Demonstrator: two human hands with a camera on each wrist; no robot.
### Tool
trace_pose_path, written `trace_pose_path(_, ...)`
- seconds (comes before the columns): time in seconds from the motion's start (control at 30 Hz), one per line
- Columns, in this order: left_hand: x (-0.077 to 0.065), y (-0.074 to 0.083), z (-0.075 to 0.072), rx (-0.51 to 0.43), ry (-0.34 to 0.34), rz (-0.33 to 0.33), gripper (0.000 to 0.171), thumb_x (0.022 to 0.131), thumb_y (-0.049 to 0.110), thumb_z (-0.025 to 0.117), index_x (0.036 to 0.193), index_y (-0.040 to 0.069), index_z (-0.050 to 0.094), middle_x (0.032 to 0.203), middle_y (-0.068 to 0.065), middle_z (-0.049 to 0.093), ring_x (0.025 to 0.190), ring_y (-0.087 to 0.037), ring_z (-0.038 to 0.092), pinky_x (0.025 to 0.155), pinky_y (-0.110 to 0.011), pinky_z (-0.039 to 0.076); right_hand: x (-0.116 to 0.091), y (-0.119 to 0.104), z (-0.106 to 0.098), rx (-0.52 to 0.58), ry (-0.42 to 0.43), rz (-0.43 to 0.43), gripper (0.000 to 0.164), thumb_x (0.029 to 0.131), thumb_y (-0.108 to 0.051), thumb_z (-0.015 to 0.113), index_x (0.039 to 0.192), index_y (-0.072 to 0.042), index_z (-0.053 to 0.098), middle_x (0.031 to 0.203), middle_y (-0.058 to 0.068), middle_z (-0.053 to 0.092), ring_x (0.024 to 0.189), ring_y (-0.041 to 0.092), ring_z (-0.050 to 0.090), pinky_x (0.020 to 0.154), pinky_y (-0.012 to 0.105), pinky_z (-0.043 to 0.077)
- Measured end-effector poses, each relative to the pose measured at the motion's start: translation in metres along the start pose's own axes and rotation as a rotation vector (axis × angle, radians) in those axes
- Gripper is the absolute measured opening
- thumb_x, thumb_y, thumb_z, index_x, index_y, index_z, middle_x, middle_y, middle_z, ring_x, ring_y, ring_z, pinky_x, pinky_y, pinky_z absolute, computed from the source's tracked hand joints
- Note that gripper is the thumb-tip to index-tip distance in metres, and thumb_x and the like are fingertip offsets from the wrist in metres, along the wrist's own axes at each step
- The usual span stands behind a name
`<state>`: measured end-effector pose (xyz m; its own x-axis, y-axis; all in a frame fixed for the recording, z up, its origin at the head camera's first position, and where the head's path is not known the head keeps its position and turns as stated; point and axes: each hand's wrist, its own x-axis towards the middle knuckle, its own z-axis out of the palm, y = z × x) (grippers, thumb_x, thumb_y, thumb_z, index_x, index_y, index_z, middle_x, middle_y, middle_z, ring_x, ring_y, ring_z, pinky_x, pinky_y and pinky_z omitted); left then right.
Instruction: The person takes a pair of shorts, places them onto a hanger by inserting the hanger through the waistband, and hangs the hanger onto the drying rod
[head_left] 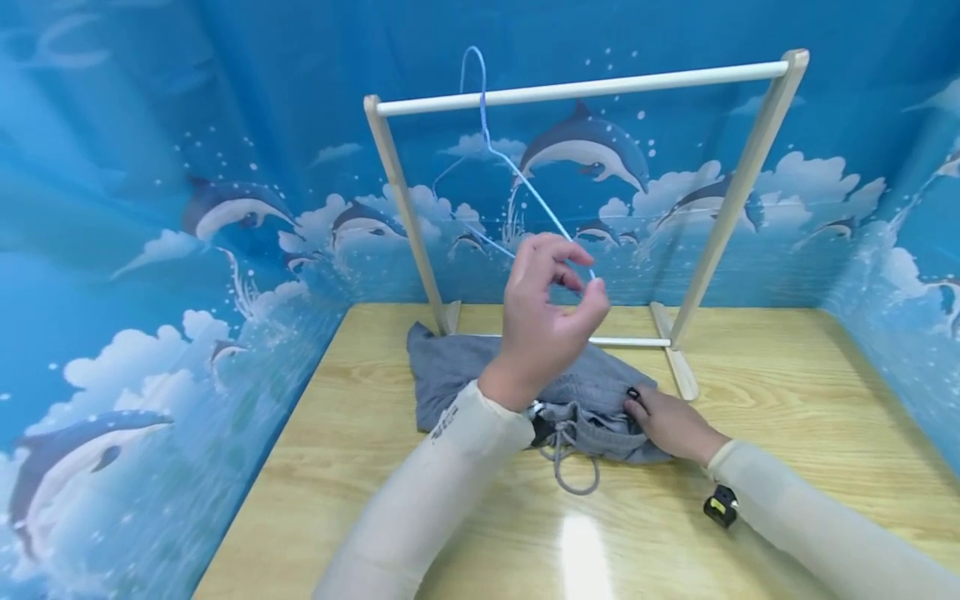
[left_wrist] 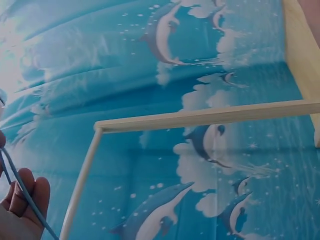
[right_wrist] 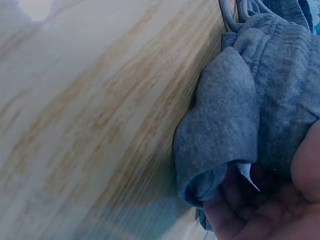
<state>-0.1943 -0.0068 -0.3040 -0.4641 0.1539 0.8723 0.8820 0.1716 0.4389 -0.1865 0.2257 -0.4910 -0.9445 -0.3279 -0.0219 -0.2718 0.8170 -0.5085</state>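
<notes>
My left hand [head_left: 536,317] is raised in front of the rack, its fingers and thumb curled round a lower corner of a light blue clothes hanger [head_left: 538,198]. The hanger's hook overlaps the rack's top rail in the head view. In the left wrist view, the hanger's thin wire [left_wrist: 25,192] crosses in front of the fingers. Grey drawstring pants [head_left: 465,367] lie bunched on the table, their gathered waist and looped cord facing me. At the right end of that waist my right hand [head_left: 675,425] grips the cloth, fingers tucked into the fold [right_wrist: 220,115] and thumb over it.
A wooden clothes rack [head_left: 727,200] with a white top rail [head_left: 637,83] stands at the back of the wood-grain table [head_left: 360,450]. Its lower bar runs behind the pants. Blue curtains [head_left: 187,275] printed with dolphins close off the back and both sides.
</notes>
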Motion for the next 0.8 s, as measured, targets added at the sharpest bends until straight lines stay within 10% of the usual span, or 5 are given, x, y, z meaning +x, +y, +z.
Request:
trace_pose_path(0.43,-0.016,0.008,-0.065,-0.039,0.201,0.265,0.027,0.089,0.000,0.034,0.111,-0.010,0.047,0.096,-0.023,0.043,0.071,-0.026,0.034,0.067,-0.035,0.033,0.000,-0.004,-0.002,-0.081,-0.030,0.040,0.026,0.111,-0.026,0.043,0.093,-0.010,0.052,0.073,0.003,0.047,0.076,0.021,0.059,0.067,0.044,0.042)
trace_pose_path(0.57,-0.020,0.013,-0.087,-0.021,0.343,0.296,0.029,0.107,0.013,0.032,0.094,-0.006,0.050,0.094,-0.021,0.049,0.071,-0.026,0.041,0.065,-0.030,0.038,0.001,-0.007,-0.001,-0.083,-0.030,0.040,0.026,0.111,-0.026,0.043,0.094,-0.009,0.054,0.074,0.003,0.050,0.081,0.026,0.064,0.068,0.046,0.043)
trace_pose_path(0.8,-0.026,0.022,-0.134,-0.329,0.547,0.271,0.050,0.111,0.034,0.048,0.086,-0.009,0.042,0.086,-0.012,0.058,0.054,-0.015,0.032,0.050,-0.024,0.029,0.000,-0.014,0.003,-0.081,-0.028,0.043,0.026,0.111,-0.026,0.043,0.092,-0.010,0.053,0.073,0.004,0.049,0.078,0.024,0.062,0.067,0.045,0.042)
